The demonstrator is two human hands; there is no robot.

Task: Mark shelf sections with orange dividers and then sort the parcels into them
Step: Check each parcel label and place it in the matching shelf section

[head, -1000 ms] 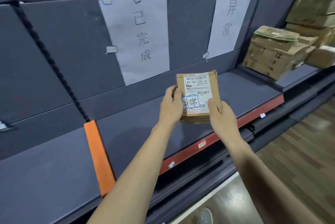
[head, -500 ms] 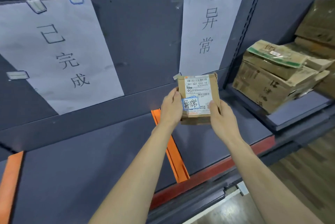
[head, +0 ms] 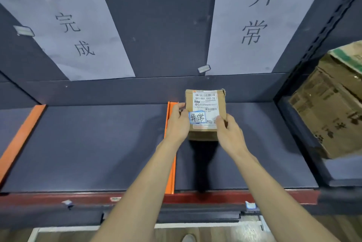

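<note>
A small brown cardboard parcel (head: 205, 104) with a white shipping label and a blue handwritten sticker is held over the dark shelf (head: 98, 147). My left hand (head: 177, 122) grips its left side and my right hand (head: 229, 134) grips its lower right corner. The parcel hovers just right of an orange divider (head: 170, 173) that runs front to back, below the right-hand paper sign (head: 254, 22). A second orange divider (head: 21, 137) lies at the far left. Whether the parcel touches the shelf cannot be told.
A second paper sign (head: 66, 22) hangs on the back panel at the left. Large cardboard boxes (head: 333, 108) are stacked on the neighbouring shelf at the right, past a dark upright post. A red strip (head: 225, 195) edges the shelf front.
The view has closed in on the shelf and swung right. Both hands have carried the parcel forward and down into the section right of the orange divider.
</note>
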